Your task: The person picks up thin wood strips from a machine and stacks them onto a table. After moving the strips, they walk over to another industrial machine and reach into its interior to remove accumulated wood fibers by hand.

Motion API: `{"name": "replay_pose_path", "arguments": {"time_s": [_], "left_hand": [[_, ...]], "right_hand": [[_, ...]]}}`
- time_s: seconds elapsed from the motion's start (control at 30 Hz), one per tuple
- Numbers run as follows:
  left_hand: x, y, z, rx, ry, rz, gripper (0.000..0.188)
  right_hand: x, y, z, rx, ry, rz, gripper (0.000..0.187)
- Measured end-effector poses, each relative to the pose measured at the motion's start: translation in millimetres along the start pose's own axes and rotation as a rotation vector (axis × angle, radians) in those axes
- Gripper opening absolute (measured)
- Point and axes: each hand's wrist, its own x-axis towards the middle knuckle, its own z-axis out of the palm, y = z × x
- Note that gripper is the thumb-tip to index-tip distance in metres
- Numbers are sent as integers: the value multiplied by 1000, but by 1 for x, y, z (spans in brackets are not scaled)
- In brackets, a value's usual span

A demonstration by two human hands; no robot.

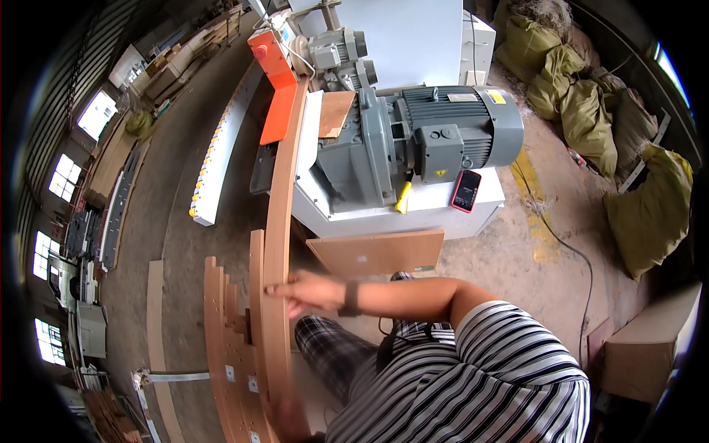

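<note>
A long wooden plank (pixel 276 221) runs from beside the machine's orange guard toward the lower edge of the view. My right hand (pixel 312 292) closes on its near side, index finger laid over the top face and the other fingers curled at the edge. Lower down, my left hand (pixel 288 417) is at the same plank, smeared by motion, so its fingers cannot be made out. Against the plank's far side stands a shorter wooden strip (pixel 257 280). Beyond it are several stacked wooden pieces (pixel 216 317), some with small pale labels.
The machine has a grey motor (pixel 450 118) and an orange guard (pixel 279 103); a phone (pixel 466 190) lies on its white base. A wooden panel (pixel 377 251) leans below. A white rail with yellow parts (pixel 218 162) extends leftward. Sacks (pixel 583 125), a cable (pixel 565 244) and a cardboard box (pixel 646 340) lie right.
</note>
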Motion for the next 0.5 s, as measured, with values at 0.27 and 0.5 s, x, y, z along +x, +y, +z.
{"name": "replay_pose_path", "arguments": {"time_s": [0.27,0.5], "left_hand": [[-68,-45,17,-986,281,-717,33],[-43,-32,60,-1237,319,-929,61]], "right_hand": [[3,-18,-14,-116,14,-66,38],[-15,26,6,-43,-224,20,40]]}}
